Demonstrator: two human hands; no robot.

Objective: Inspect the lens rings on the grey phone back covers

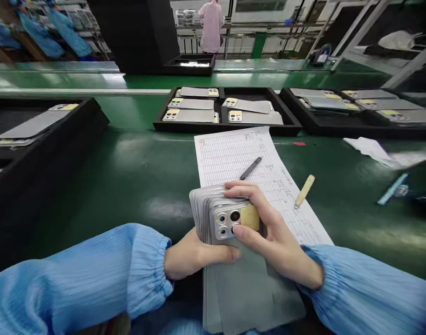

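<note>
- Green worktop spreads beyond my grip, with a person in pink far ahead and blue-sleeved people off to the far left
- Between my palms sits a stack of silver-grey phone back covers, camera ends pointing away from me, probably so the uppermost camera plate lies within sight and thumb reach
- Left hand wraps the stack's near-left side, thumb laid across the uppermost cover, fingers hidden, likely to clamp the pile from its edge
- Right hand curves over the far-right corner, opened about as wide as the pile needs, fingertips at the far edge and thumb on the camera plate, seemingly to steady that end
- Far-left edges fan out in steps, which suggests a hold that lets covers slip a little; how hard I squeeze I cannot tell
- Yellow tab sits beside the lenses, under my right fingers
- Printed form lies just beyond my grip, a dark pen-like tool and a cream-handled tool on it, presumably handy for my right side
- Divided black tray farther ahead holds more covers lying flat, perhaps to spare their faces
</note>
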